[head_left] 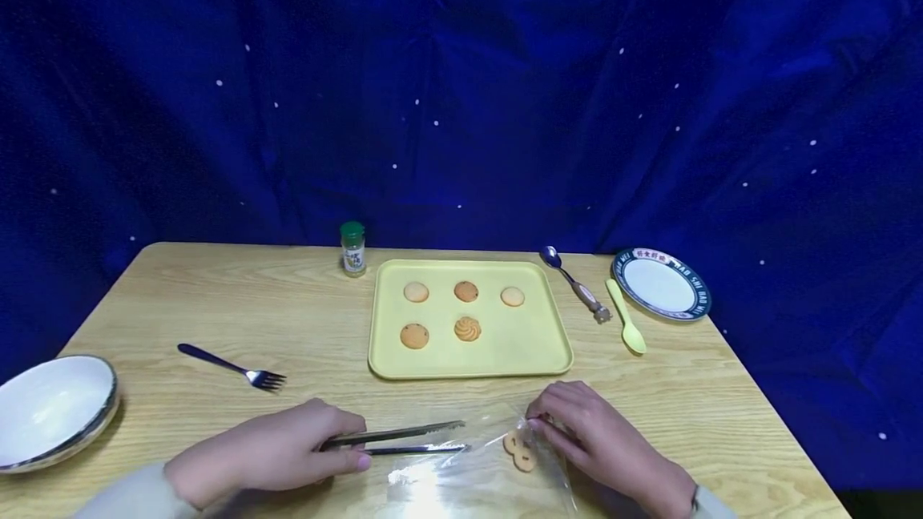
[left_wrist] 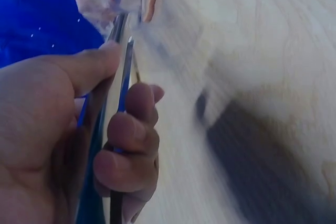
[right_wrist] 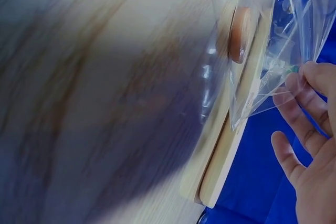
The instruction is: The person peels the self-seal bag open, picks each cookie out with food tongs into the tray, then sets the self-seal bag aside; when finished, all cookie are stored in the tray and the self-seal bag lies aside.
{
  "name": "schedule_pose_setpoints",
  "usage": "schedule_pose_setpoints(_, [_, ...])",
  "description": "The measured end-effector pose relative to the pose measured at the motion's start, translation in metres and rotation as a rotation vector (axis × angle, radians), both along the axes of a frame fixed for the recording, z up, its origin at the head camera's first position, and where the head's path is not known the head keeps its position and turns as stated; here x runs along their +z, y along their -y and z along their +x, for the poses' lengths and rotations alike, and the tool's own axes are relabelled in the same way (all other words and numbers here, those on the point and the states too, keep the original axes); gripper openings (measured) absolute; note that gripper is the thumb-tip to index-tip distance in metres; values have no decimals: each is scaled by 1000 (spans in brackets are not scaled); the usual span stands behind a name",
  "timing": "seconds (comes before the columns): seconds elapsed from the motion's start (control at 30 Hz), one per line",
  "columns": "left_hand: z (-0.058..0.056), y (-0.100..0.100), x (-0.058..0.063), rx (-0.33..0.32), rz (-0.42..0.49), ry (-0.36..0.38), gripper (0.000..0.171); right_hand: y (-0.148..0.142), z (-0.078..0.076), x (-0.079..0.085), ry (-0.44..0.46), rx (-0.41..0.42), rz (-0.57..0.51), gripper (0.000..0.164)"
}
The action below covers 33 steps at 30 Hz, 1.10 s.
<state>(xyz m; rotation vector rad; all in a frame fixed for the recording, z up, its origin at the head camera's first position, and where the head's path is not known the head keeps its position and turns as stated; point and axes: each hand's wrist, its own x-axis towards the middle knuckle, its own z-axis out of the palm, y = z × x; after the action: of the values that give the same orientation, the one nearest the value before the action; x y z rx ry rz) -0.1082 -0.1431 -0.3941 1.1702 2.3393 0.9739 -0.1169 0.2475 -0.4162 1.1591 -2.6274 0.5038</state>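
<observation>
In the head view, my left hand grips a pair of metal tongs. The two arms of the tongs stand slightly apart and point right, at the clear plastic bag, with nothing visible between their tips. My right hand pinches the bag's edge between thumb and forefinger. Inside the bag lies a brown lobed cookie. The left wrist view shows fingers curled round the tongs. In the right wrist view the pinched film is pulled up, with the cookie seen through it.
Behind the hands, a yellow tray holds several round cookies. A fork and white bowl are at left. A green-capped shaker stands at the back. Two spoons, metal and yellow, lie near a rimmed plate.
</observation>
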Motion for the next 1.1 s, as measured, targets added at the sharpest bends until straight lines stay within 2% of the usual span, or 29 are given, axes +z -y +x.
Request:
schedule_pose_setpoints(0.17, [0,-17,-1,36,-33,29,30,0,-1,-1,-13,25,-21,9])
schedule_pose_setpoints(0.4, [-5,-44,-7,74,-87,107,33,-1,2,-1,16,1,-15,8])
schedule_pose_setpoints(0.53, [-6,-54,-10,92,-106,131,37,0,1,-1,10,18,-16,8])
schedule_pose_setpoints(0.7, [-8,-62,-9,94,-105,156,41,1,0,1,-16,40,-12,10])
schedule_pose_setpoints(0.93, [-8,-69,-9,97,-66,304,38,1,-2,0,-46,75,-29,9])
schedule_pose_setpoints(1.1, [-8,-69,-11,107,-75,277,42,2,-3,-2,-79,84,-57,12])
